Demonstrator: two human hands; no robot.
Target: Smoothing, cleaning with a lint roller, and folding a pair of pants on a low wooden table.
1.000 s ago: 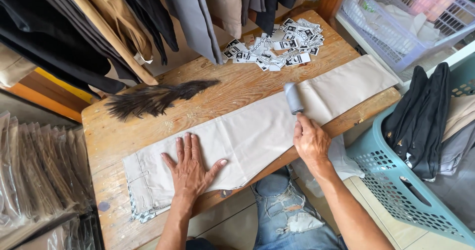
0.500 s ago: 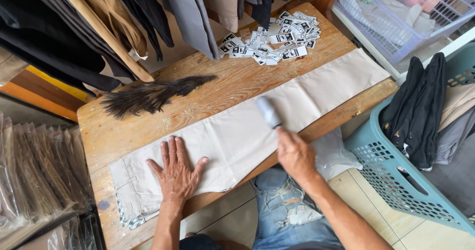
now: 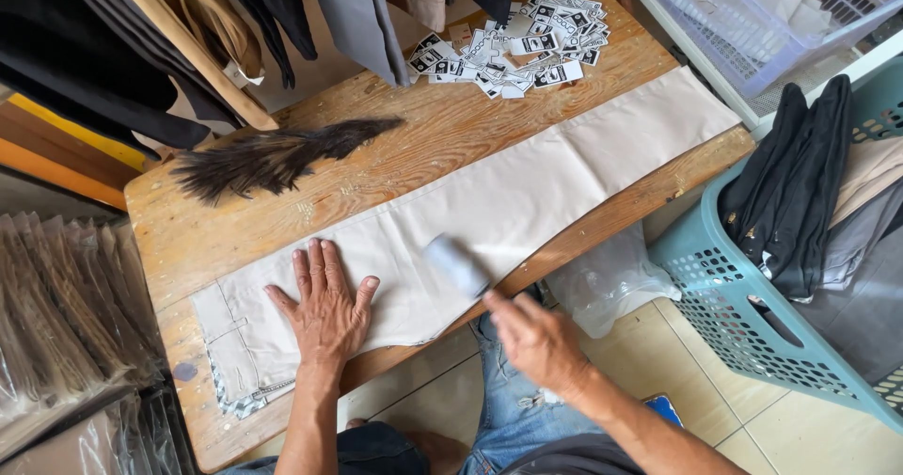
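A heap of small black-and-white tags (image 3: pixel 513 47) lies at the counter's (image 3: pixel 433 150) far edge, past the beige trousers (image 3: pixel 489 202) stretched lengthwise along the near edge. The left hand (image 3: pixel 324 310) presses flat on them, fingers spread; the right hand (image 3: pixel 536 339) grips a lint roller (image 3: pixel 454 264) resting on the cloth.

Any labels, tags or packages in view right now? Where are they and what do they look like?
Paper tags: loose pile at the table's far edge, small white rectangles with black print.
Plastic bags: clear packs stacked left of the table, brownish cloth inside.
Crumpled bag: clear plastic, under the table's right end.
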